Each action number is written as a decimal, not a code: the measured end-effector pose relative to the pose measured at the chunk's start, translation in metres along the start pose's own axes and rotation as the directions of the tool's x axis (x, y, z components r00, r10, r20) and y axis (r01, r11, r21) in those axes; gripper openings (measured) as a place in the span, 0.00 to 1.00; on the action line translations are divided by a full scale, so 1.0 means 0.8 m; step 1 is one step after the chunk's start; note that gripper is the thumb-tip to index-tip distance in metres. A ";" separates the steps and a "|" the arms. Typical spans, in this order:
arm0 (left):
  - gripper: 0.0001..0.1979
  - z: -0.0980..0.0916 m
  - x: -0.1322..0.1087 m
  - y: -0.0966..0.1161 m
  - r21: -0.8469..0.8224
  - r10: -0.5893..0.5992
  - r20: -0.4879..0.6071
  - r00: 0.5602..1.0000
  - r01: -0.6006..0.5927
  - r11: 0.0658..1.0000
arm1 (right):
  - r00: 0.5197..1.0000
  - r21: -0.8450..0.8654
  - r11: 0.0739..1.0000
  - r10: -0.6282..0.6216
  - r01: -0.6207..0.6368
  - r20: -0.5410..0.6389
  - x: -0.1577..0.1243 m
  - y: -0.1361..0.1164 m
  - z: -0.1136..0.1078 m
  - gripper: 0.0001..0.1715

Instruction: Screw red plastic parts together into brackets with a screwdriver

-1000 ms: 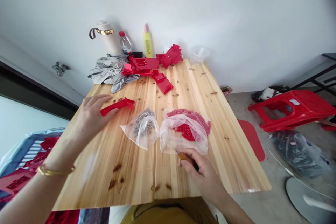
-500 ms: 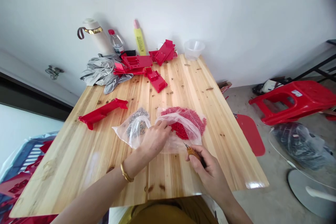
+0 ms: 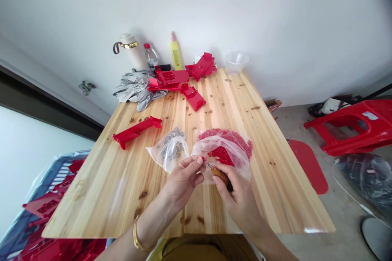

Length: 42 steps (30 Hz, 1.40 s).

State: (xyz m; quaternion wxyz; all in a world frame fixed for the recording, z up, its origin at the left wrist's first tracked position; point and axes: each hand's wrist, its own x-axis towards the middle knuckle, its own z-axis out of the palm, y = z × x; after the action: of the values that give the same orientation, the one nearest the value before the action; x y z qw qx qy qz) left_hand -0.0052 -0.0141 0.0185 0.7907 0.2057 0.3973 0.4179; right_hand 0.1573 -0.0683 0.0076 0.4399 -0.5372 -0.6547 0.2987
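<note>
Pinching a tiny red piece (image 3: pixel 203 158) in my left grip (image 3: pixel 184 176), thumb and fingertips closed on it, over the near left side of a clear bag of red pieces (image 3: pixel 243 166). Right grip (image 3: pixel 238 191) is wrapped around a wood-handled tool (image 3: pixel 221 177), metal tip pointing toward the left fingertips, close by. Piece looks like light, stiff plastic, probably slick; I'd take it by the sides, tips only, easy to drop. Tool should feel solid, a bit heavier; hold it mid-handle. Long red bracket (image 3: pixel 136 131) lies left on the counter (image 3: pixel 281 208), looks rigid and light, thin ends might snap, lift by the middle. Counter is smooth, knotty wood. Clear bag of metal bits (image 3: pixel 157 157) just left of the red ones. White wall (image 3: pixel 275 28) behind, red stool (image 3: pixel 379 126) on the floor (image 3: pixel 301 124) at right.
</note>
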 end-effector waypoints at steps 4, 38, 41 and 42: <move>0.12 -0.006 -0.005 -0.001 -0.080 -0.017 0.031 0.999 0.020 0.997 | 0.999 -0.006 0.999 -0.035 0.035 0.021 0.003 -0.003 0.008 0.14; 0.10 -0.031 -0.016 -0.013 0.393 0.307 0.002 0.952 -0.283 0.875 | 0.998 -0.010 0.998 0.060 -0.059 0.001 0.003 -0.005 0.010 0.12; 0.09 -0.063 -0.003 0.014 0.849 0.566 0.135 0.814 -0.389 0.357 | 0.989 0.040 0.989 0.145 -0.145 -0.001 0.007 0.001 0.009 0.12; 0.09 -0.073 0.004 0.023 0.920 0.585 0.195 0.787 -0.354 0.170 | 0.988 0.048 0.987 0.153 -0.153 0.000 0.009 0.002 0.009 0.13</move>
State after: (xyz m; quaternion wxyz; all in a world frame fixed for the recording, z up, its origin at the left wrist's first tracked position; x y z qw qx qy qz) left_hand -0.0601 -0.0018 -0.0058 0.3128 0.6830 0.5544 0.3582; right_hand 0.1509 -0.0605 0.0050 0.4299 -0.5757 -0.6033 0.3462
